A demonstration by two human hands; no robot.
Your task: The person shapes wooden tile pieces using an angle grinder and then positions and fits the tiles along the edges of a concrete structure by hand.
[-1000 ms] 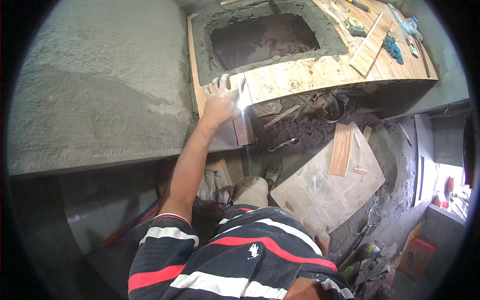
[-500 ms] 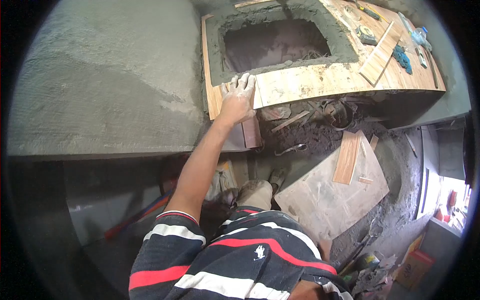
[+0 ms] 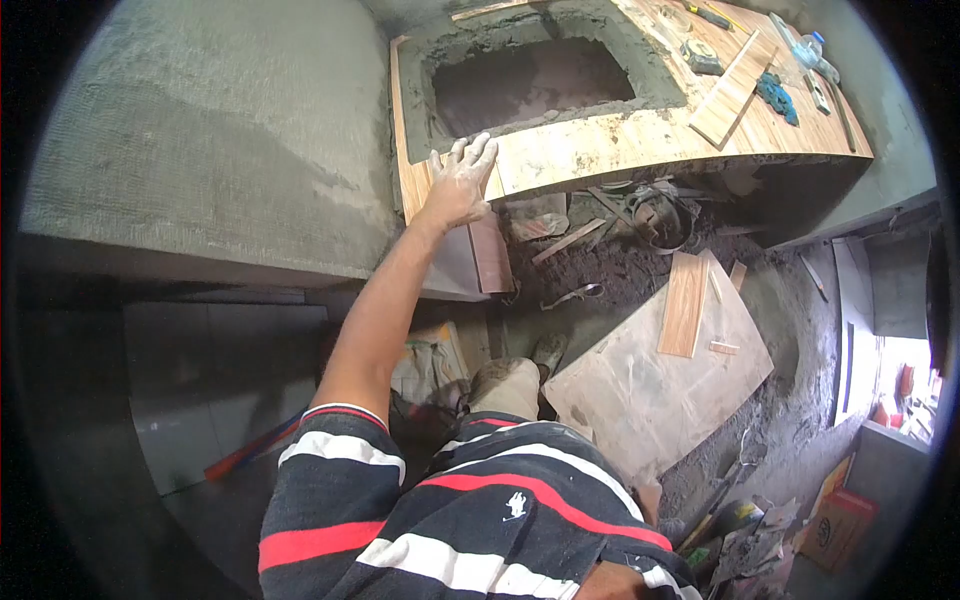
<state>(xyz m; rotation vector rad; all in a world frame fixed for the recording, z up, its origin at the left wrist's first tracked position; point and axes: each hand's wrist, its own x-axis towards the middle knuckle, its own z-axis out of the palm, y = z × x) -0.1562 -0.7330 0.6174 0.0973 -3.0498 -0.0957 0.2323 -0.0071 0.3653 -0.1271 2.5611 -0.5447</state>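
My left hand, dusted with grey, is stretched out over the front left corner of the wood-patterned tile surface. Its fingers are spread and rest on or just above the tile strip, near a joint. Beyond the fingertips lies a rectangular opening framed by rough grey mortar. A small patch of skin that looks like my right hand shows beside my shirt, at the lower edge of a large pale board. Its fingers are hidden, so whether it grips the board cannot be made out.
On the counter's right lie a loose tile strip, a tape measure, a blue cloth and a plastic bottle. Below sit a bucket and rubble. A tile plank rests on the board. A cardboard box stands lower right.
The view has shifted slightly, so the counter sits a little higher and further left in the picture. My left hand stays at the same corner, fingers still spread.
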